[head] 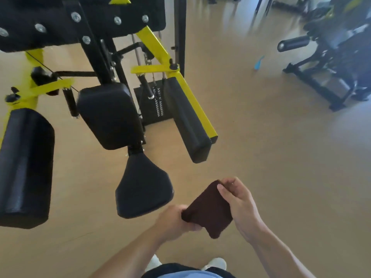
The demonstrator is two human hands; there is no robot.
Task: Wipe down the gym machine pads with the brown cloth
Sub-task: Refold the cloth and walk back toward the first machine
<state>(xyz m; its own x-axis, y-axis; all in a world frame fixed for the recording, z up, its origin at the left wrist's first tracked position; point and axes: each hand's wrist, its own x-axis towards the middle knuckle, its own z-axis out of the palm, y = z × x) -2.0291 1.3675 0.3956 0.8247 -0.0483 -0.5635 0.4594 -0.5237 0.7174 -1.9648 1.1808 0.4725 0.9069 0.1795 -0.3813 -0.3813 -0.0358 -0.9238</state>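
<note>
Both hands are on our brown cloth: our left hand pinches its lower left corner, our right hand clamps the upper right edge, thumb over the top. Folded flat, the cloth runs its long axis from seven o'clock up to one o'clock, held in the air above the floor. Forearms reach in from six o'clock. At ten o'clock, just beside the cloth, sits the black seat pad.

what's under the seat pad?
Bare tan floor shows beneath the seat pad. A black bracket joins its narrow end to the back pad. The pad's underside and any support post are hidden.
</note>
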